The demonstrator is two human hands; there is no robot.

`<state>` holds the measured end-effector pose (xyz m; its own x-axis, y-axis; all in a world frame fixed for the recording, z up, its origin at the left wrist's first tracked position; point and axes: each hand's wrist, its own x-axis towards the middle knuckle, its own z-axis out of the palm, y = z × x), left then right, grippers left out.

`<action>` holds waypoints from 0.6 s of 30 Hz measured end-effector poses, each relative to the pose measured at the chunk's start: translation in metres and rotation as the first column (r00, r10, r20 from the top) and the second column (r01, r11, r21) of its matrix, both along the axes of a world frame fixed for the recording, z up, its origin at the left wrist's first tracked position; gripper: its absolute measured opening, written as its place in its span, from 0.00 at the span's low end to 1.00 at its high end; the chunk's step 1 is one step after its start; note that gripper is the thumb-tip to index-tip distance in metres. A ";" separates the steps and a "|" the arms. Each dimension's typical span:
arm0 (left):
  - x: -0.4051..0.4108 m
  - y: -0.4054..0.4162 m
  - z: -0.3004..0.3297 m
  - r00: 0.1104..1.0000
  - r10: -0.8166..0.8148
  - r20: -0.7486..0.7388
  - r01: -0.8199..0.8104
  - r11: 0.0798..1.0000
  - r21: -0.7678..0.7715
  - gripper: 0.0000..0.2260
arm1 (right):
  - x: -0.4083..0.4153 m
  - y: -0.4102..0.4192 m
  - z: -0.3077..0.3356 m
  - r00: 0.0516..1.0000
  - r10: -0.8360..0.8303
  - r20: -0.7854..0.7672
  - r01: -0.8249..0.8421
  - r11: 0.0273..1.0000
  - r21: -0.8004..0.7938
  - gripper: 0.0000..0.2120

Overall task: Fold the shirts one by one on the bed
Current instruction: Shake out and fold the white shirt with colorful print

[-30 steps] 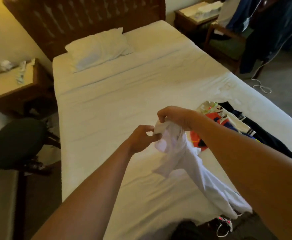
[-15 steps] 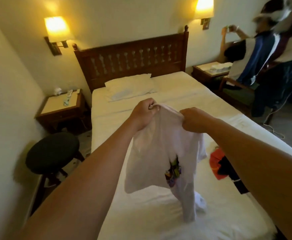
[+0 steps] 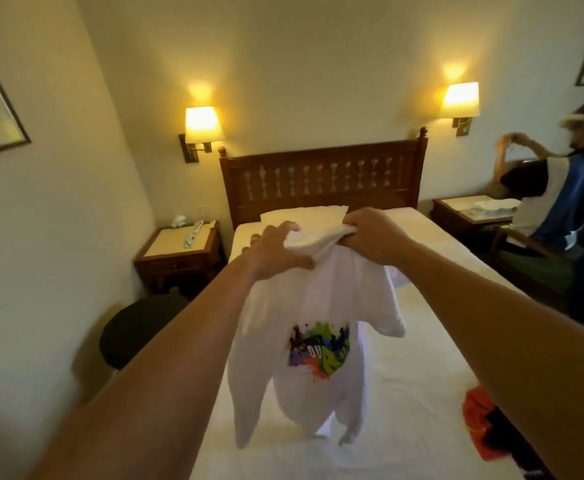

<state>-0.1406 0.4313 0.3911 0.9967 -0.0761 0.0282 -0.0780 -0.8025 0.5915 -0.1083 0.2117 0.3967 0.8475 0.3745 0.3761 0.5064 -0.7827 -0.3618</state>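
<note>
A white T-shirt (image 3: 304, 320) with a multicoloured splash print hangs in the air above the bed (image 3: 418, 344). My right hand (image 3: 370, 237) grips its bunched top edge. My left hand (image 3: 276, 254) holds the cloth just left of that, thumb under the fabric and fingers spread over it. The shirt's lower end dangles just above the white sheet. A pile of other clothes (image 3: 484, 420), orange and dark, lies at the bed's right edge near me.
A white pillow (image 3: 283, 216) lies by the wooden headboard (image 3: 321, 181). Nightstands (image 3: 179, 251) flank the bed, and a dark round stool (image 3: 134, 327) stands on the left. A person (image 3: 553, 199) sits at the far right. Two wall lamps are lit.
Both hands have lifted the shirt higher and farther out over the bed. It has opened out, and its print now faces me. My view has tilted up.
</note>
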 end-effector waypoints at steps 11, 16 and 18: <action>0.022 0.011 0.031 0.968 -0.002 0.249 -0.002 1.000 0.017 0.10 | 0.029 -0.020 0.019 0.976 -0.153 -0.152 0.068 0.888 -0.455 0.15; 0.034 0.025 0.034 0.981 0.123 0.153 -0.164 0.940 0.299 0.07 | 0.039 -0.012 0.055 0.990 -0.124 -0.070 0.099 0.954 -0.284 0.13; 0.033 0.019 0.034 0.984 0.153 0.095 -0.175 0.935 0.307 0.15 | 0.036 0.003 0.073 0.998 -0.052 0.041 0.060 0.977 -0.205 0.14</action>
